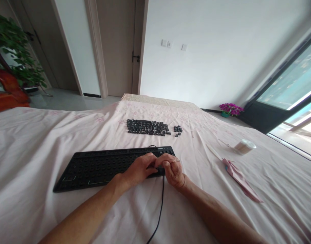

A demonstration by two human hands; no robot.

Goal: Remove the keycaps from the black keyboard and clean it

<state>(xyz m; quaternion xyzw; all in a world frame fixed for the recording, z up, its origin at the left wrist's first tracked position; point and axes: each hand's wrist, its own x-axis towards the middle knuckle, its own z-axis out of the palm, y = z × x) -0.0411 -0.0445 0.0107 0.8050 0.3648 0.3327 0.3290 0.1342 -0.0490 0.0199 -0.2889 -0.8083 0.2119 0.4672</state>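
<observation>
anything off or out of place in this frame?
Yes. The keyboard has bare sockets where its keys should be; the keycaps lie in a loose patch on the sheet beyond it. Both hands, left and right, rest at its right end.

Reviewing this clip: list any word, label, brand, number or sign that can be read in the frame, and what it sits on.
Nothing here can be read.
Keyboard: a small pale mark on its top edge, too blurred to read.
Loose keycaps: legends too small to make out.
White container: no legible label.
Both hands, left hand and right hand, rest on the keyboard's right end; no text there.
</observation>
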